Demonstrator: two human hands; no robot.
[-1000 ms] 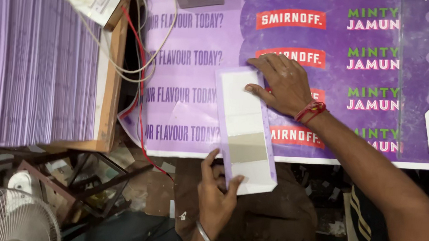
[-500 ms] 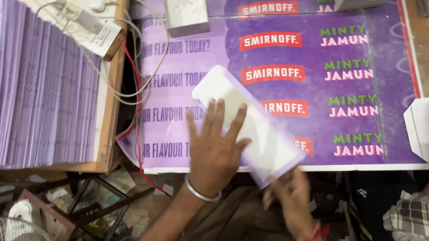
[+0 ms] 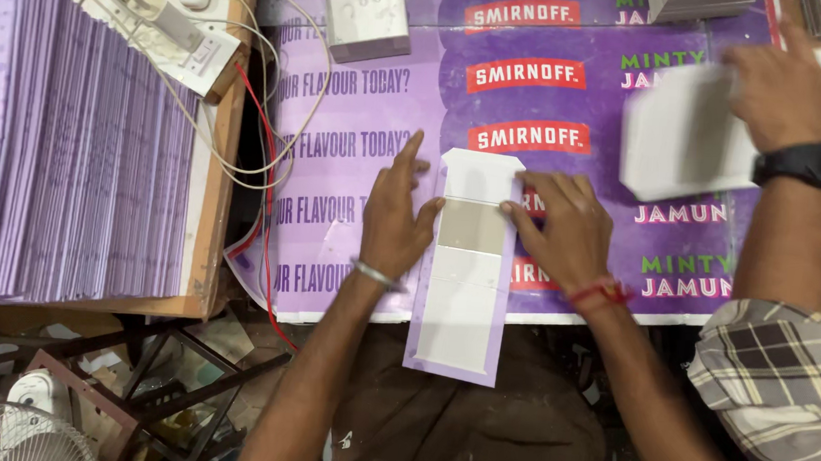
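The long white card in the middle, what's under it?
Under the white card lies a purple printed sheet; the left hand and right hand press its sides. Its lower end sticks past the sheet's edge. The print beneath is covered.

White card strip [image 3: 464, 281] w/ purple edge, grey mid panel; purple printed sheet [image 3: 358, 161]; plaid sleeve [image 3: 781, 377].

Left hand [image 3: 394, 215] and right hand [image 3: 562, 232] pressing long white card [image 3: 464, 281] on purple printed sheet [image 3: 361, 114], co-worker's hand [image 3: 785, 87] lifting white sheet [image 3: 687, 138]
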